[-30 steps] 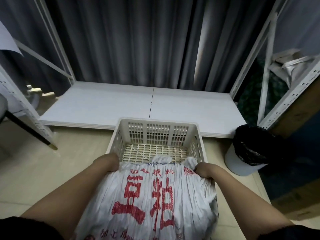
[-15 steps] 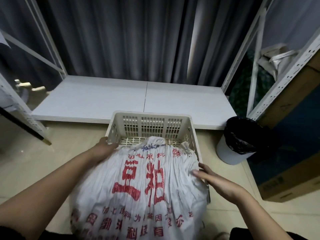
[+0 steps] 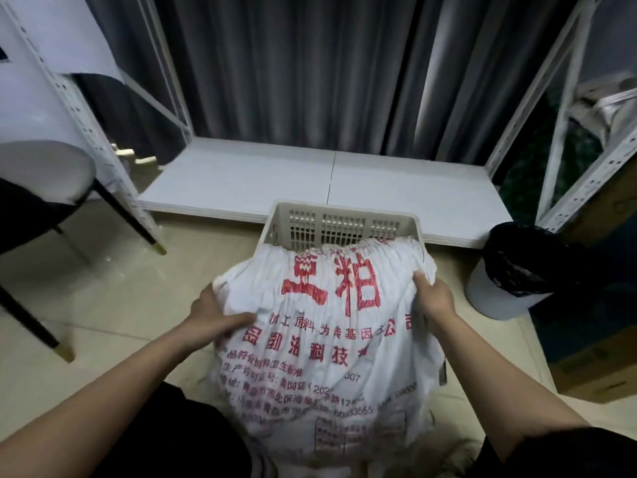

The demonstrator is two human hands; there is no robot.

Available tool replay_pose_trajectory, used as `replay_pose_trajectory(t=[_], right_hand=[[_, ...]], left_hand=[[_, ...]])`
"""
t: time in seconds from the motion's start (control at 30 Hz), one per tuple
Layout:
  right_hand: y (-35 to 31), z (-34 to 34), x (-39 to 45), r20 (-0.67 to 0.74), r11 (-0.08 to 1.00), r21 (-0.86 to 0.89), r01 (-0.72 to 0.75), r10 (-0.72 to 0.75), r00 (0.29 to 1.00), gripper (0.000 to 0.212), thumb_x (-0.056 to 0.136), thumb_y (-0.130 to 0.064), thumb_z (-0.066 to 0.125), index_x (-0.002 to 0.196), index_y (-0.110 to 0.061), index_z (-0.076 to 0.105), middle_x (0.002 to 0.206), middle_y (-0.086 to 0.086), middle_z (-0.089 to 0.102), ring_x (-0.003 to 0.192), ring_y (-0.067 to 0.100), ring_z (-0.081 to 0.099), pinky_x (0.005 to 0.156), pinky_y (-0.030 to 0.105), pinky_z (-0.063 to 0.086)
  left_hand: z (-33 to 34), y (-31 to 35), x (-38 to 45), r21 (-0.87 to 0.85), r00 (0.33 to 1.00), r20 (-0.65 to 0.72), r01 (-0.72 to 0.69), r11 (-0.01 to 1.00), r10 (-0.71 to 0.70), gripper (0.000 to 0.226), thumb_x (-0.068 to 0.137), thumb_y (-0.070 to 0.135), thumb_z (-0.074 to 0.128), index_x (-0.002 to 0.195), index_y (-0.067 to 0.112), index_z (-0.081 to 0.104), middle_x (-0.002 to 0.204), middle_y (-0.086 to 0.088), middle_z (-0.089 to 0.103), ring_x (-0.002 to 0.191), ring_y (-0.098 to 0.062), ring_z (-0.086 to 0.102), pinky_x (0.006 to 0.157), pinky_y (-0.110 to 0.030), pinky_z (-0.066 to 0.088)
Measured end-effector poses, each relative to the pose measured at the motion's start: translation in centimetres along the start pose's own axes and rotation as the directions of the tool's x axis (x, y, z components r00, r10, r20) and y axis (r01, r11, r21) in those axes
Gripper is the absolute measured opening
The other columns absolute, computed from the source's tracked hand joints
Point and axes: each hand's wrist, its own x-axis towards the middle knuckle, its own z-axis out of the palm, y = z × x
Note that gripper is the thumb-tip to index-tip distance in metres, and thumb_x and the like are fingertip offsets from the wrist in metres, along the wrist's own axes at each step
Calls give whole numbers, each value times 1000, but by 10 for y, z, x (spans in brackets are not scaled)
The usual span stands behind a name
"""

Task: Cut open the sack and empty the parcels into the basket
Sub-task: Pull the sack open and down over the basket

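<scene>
1. Fingers (image 3: 241,319) of the left hand (image 3: 210,315) are curling into the woven cloth of the sack (image 3: 327,339) on its left flank, thumb lying across the printed face; those of the right hand (image 3: 432,298) are pinching a fold at its upper right shoulder.
2. Sack is lying tipped forward, its far end resting inside the near rim of the basket (image 3: 341,210), which is standing on the floor.
3. Whether that far end is cut open cannot be told; it is hidden in the basket.
4. No parcels are showing; emptying appears to be just starting, with lifting and shaking out the sack remaining.
</scene>
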Motion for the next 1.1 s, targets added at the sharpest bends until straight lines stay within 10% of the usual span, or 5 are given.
replay_pose_trajectory(t=[0.2,0.33,0.47,0.67,1.1], right_hand=[[1,-6,-3,43,994,-110,-17,22,999,58,91,-38,54,135,-4,40,133,14,53,119,34,51,102,41,41],[5,-24,-49,-366,922,-279,269,-361,858,34,86,-24,62,114,-11,49,113,9,56,106,30,54,91,47,43],[38,-16,-119,153,969,-232,89,-54,987,29,89,-46,56,83,-18,51,75,-2,62,70,16,60,74,43,53],[69,27,-156,269,775,-577,256,-116,956,112,50,-90,49,139,-25,26,134,-8,36,125,12,37,105,33,34],[65,82,-137,294,753,-413,512,-422,858,26,98,-33,42,109,-16,58,96,-7,58,93,13,50,73,26,40]], left_hand=[[50,9,3,278,930,-148,-288,916,337,38,92,36,55,119,10,60,119,-5,57,101,-22,58,77,-28,41],[63,45,19,442,902,-212,-254,860,376,45,95,47,40,98,10,64,93,-9,67,84,-29,63,70,-34,49],[60,77,44,253,950,-245,-133,958,196,41,98,37,38,115,6,60,103,-17,66,90,-36,62,78,-38,51],[64,88,77,-265,969,-109,187,946,-222,45,90,16,44,129,-6,50,116,-25,62,88,-32,62,75,-35,51],[50,88,53,-524,981,38,183,832,-192,45,97,33,42,127,1,50,114,-10,63,98,-30,59,88,-38,48]])
